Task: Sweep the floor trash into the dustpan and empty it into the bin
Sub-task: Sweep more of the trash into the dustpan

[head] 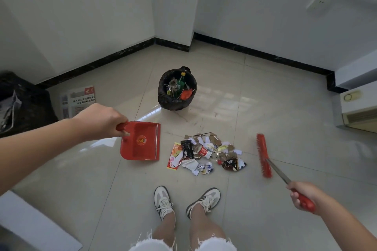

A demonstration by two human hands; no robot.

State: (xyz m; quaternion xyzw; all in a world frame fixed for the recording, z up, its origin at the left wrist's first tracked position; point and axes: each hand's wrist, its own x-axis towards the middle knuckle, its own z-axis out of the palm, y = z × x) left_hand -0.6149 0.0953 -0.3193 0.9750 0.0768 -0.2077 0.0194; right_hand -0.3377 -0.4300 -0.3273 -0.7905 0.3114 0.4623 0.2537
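Observation:
A pile of floor trash (206,153), made of wrappers, crumpled paper, cardboard scraps and a crushed bottle, lies on the tiles in front of my feet. My left hand (102,120) grips the handle of a red dustpan (142,142), held just left of the pile with its mouth toward the trash. My right hand (302,195) grips the red handle of a broom (264,155), whose red bristle head hangs just right of the pile. A small bin (177,89) lined with a black bag stands beyond the pile, holding bottles and wrappers.
A large black bag (22,106) sits at the left, with a newspaper (78,100) on the floor beside it. A cream appliance (361,110) stands at the right edge. My two sneakers (183,201) stand close behind the pile. White walls with black skirting enclose the corner.

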